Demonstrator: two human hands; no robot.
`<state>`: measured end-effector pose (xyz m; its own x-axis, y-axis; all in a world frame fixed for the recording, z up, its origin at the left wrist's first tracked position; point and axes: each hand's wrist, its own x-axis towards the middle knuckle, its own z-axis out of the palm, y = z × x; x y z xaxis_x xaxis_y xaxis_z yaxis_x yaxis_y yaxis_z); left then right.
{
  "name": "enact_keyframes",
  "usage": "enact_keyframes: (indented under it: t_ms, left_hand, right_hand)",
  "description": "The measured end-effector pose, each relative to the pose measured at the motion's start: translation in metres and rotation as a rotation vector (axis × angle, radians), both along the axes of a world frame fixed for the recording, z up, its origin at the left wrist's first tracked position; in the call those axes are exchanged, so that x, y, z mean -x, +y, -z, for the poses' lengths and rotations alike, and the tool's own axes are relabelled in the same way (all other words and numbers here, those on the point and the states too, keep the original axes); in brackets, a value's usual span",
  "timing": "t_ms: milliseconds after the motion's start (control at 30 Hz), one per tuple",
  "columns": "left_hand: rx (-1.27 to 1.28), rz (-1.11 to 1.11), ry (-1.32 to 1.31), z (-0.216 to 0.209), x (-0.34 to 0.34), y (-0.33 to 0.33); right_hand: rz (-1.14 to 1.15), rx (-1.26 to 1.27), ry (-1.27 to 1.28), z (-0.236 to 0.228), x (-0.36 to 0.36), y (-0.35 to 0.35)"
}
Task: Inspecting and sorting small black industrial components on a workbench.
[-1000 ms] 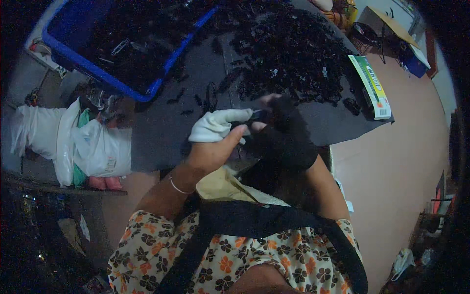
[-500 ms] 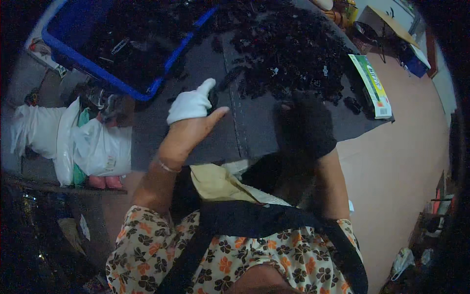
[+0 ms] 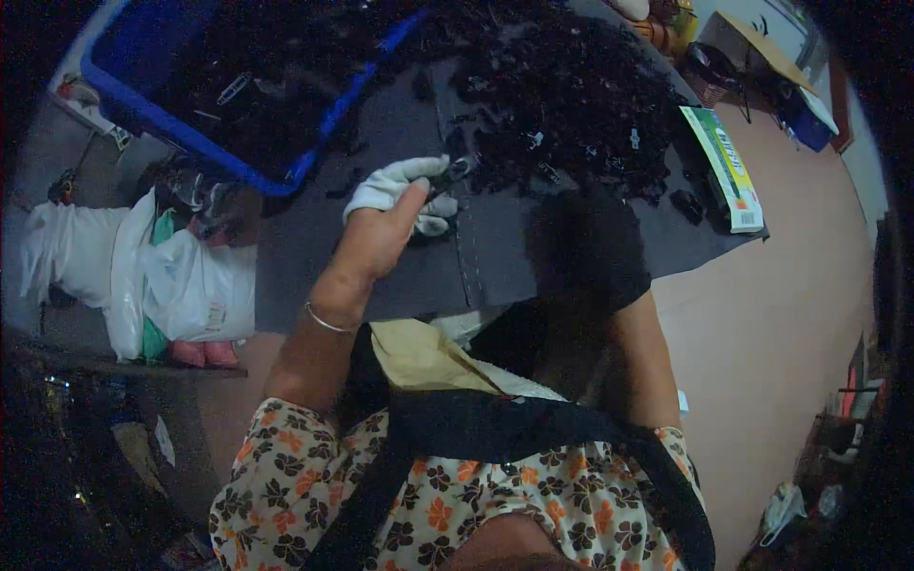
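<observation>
My left hand (image 3: 400,198), in a white glove that leaves the thumb bare, is closed in a pinch over the dark work surface (image 3: 381,276). Between thumb and index finger is a small dark piece (image 3: 459,169) with a shiny, pale end; its kind is too small to make out. Beyond it spreads a heap of small black parts (image 3: 571,105), some with pale marks. My right hand (image 3: 586,243) lies in deep darkness at the near side of the heap. Its fingers cannot be told apart there.
A blue bin (image 3: 219,152) with dark parts inside stands at the far left. A green, yellow and white box (image 3: 724,171) lies along the right edge of the surface. White bags (image 3: 190,285) sit on the left, and a yellowish cloth or paper (image 3: 428,357) is near my lap.
My left hand has turned and moved slightly right. Its stretched index finger and spread thumb have come together on the small dark piece. The right arm stays nearly still.
</observation>
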<state>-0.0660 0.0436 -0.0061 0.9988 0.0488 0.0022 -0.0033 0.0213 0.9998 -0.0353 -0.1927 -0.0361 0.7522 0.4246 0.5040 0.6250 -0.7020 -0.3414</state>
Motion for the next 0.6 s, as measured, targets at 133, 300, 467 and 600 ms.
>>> enact_keyframes:
  t_ms: [133,300,467,600]
  left_hand:
    - [0.237,0.022,0.001,0.0,0.007,-0.002]
    - [-0.19,0.047,-0.135,0.007,0.01,-0.015]
    - [-0.342,0.086,-0.157,0.01,0.014,-0.022]
    - [-0.435,0.103,-0.253,0.011,0.018,-0.024]
  right_hand:
    - [-0.14,-0.428,0.437,-0.004,-0.001,0.007]
    - [-0.37,-0.82,0.453,-0.005,0.003,0.019]
    - [-0.296,-0.588,0.15,0.005,0.01,0.026]
    - [-0.299,-0.364,0.034,-0.002,0.016,0.028]
